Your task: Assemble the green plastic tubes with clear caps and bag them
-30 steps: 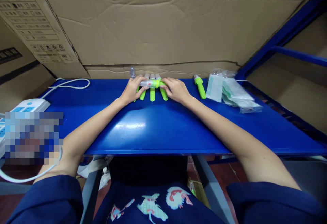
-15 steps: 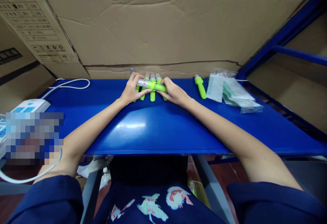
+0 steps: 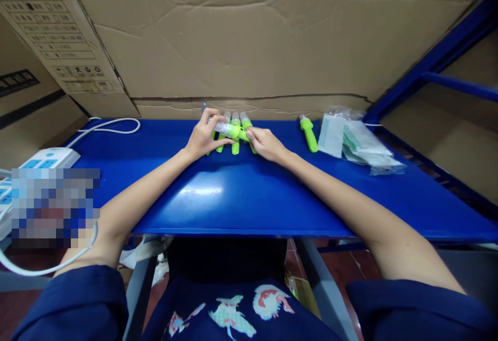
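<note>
A lime-green stick with a clear cap-like end [image 3: 232, 130] is held between my hands, tilted above the blue table [image 3: 202, 201]. My left hand [image 3: 203, 136] curls its fingers round the clear end, the thumb stretched out below it. At the other end, my right hand [image 3: 264, 142] pinches the green handle between thumb and fingers. Under the held stick, several similar green sticks [image 3: 235, 147] lie in a row, partly covered by it and by my left hand. Another green stick [image 3: 309, 136] lies apart to the right.
Clear plastic packets with white and green contents [image 3: 361, 141] lie at the right. A white power strip [image 3: 58, 159] with a looping white cable [image 3: 126, 125] is on the left. Behind the table stands a cardboard wall [image 3: 241, 45]; a blue metal frame [image 3: 412, 82] rises at the right.
My right hand has turned, its thumb now on top of the handle and nearer the stick's end. The held stick slopes more, its clear end farther under my left fingers. The view shifted slightly.
</note>
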A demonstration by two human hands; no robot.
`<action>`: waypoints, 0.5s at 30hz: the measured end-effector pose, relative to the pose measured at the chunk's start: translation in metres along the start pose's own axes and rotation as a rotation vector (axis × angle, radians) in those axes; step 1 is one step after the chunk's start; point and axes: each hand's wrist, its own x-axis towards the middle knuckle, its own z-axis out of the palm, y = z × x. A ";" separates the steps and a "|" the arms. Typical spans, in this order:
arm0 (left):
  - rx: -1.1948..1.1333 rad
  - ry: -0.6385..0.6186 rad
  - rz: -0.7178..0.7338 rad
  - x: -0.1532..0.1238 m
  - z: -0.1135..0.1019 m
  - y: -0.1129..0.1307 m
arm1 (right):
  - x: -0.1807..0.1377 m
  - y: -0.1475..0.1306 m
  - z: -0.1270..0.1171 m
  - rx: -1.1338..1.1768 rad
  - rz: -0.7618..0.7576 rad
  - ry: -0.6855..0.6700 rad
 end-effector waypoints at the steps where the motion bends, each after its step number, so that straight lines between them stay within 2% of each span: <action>1: 0.018 -0.014 -0.002 0.000 -0.001 0.000 | 0.000 -0.002 -0.001 0.059 0.011 -0.009; 7: 0.101 -0.048 0.020 -0.001 -0.001 -0.007 | 0.000 -0.015 -0.006 0.245 0.073 -0.069; 11: 0.137 -0.029 0.005 -0.003 0.001 -0.013 | 0.002 -0.018 -0.006 0.217 0.078 -0.010; 15: 0.151 -0.007 -0.029 -0.003 0.002 -0.014 | 0.002 -0.016 -0.005 0.159 -0.004 0.023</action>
